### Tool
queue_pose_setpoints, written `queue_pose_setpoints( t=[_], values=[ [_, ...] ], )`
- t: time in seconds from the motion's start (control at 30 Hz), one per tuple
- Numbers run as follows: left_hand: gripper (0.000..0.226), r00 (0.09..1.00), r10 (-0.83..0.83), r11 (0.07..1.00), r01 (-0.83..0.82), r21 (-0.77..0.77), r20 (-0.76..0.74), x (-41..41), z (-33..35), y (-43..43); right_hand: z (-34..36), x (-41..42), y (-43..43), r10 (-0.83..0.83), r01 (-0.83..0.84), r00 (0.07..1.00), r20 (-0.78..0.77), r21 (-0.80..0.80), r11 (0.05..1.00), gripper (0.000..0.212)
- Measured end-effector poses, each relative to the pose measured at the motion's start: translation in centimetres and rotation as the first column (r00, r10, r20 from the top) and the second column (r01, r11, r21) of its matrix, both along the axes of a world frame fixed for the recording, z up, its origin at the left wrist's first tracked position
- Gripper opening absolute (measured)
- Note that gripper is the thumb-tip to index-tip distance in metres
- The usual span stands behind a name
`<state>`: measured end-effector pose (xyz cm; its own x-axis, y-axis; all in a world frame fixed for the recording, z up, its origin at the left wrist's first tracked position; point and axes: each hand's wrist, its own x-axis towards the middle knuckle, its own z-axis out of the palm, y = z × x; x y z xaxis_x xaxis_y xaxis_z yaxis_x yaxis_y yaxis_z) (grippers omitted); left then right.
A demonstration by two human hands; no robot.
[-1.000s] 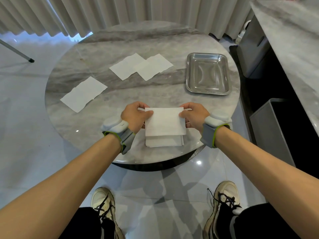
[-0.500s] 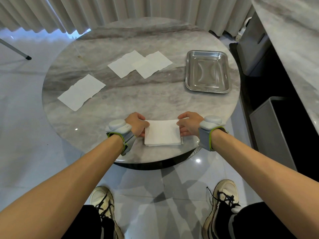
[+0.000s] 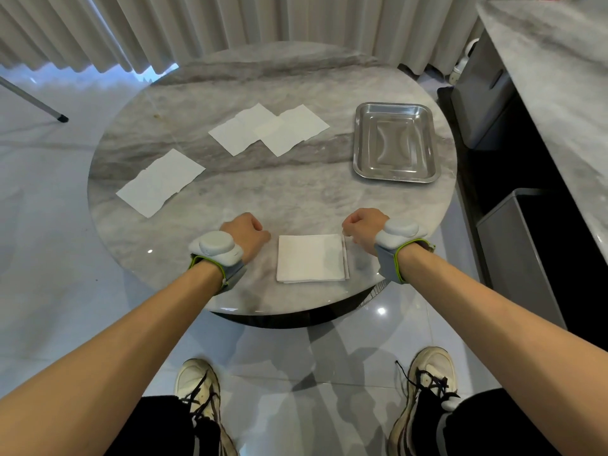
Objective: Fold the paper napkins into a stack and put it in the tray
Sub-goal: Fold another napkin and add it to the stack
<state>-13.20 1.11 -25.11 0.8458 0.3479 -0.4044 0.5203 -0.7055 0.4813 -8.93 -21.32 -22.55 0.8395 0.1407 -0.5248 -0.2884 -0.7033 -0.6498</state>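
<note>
A folded white napkin stack lies flat near the front edge of the round marble table. My left hand rests just left of it, fingers curled, holding nothing. My right hand hovers just right of the stack, fingers also curled and empty. Three unfolded napkins lie farther back: one at the left, and two overlapping ones, napkin and napkin, near the middle. The empty steel tray sits at the table's right side.
Pleated curtains hang behind the table. A marble counter and grey bins stand to the right. A thin metal leg crosses the floor at the far left. My shoes show below the table edge.
Both hands folded the napkin's far half down onto the stack, pressed it flat, then let go and drew apart to either side.
</note>
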Motion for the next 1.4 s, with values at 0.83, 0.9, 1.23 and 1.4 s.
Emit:
queue_pose_setpoints(
  t=[0.83,0.9,1.23,1.4],
  values=[
    [0.014,0.993,0.001,0.789,0.071,0.610,-0.116,6.9,-3.8,16.7,0.4,0.5,0.4,-0.059,0.051,0.997,0.057,0.129,0.990,0.024],
    [0.024,0.989,0.005,0.784,0.089,0.614,-0.150,6.5,-3.8,16.9,0.4,0.4,0.6,-0.070,0.064,0.997,0.040,0.142,0.988,0.019],
    [0.017,0.991,-0.070,0.871,0.115,0.478,-0.111,4.8,-4.1,18.1,1.2,-0.4,0.7,-0.066,0.060,0.997,0.029,0.172,0.983,0.006],
    [0.020,0.987,0.086,0.981,-0.107,0.161,0.137,4.0,3.2,11.0,1.9,-0.6,0.6,0.000,-0.007,0.998,0.057,0.118,0.993,0.008]
  ],
)
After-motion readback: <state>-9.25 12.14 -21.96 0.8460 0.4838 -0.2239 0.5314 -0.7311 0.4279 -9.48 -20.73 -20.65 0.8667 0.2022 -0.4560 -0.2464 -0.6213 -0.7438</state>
